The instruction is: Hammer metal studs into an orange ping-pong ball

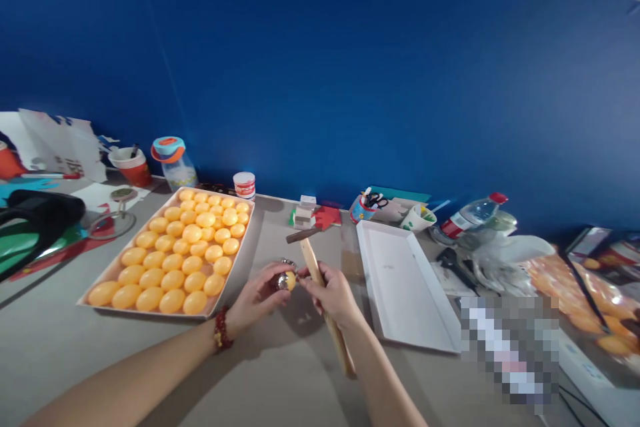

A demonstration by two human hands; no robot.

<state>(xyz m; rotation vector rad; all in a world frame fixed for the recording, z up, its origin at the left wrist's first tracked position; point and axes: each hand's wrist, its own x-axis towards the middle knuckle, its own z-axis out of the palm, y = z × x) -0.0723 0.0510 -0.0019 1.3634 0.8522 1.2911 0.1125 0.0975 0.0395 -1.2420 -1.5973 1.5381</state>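
Note:
Between the fingertips of my left hand [260,295] is a yellow-orange ball [291,280] with a shiny silvery piece [283,282] against its side; what that piece is I cannot make out. My right hand [336,297] is closed around the wooden handle of a hammer [311,259], whose dark head points up and away from me. The right fingertips come close to the ball, and whether they touch it is unclear. To the left of my hands lies a shallow box [225,293] holding rows of orange table tennis balls [173,260].
Right of my hands lies a white shallow box [400,287]. Along the blue partition [320,80] stand a pen cup [361,208], a small jar [245,185], a drink bottle [175,163] and a tilted plastic bottle [473,213]. A plastic bag with more orange balls [565,280] lies far right.

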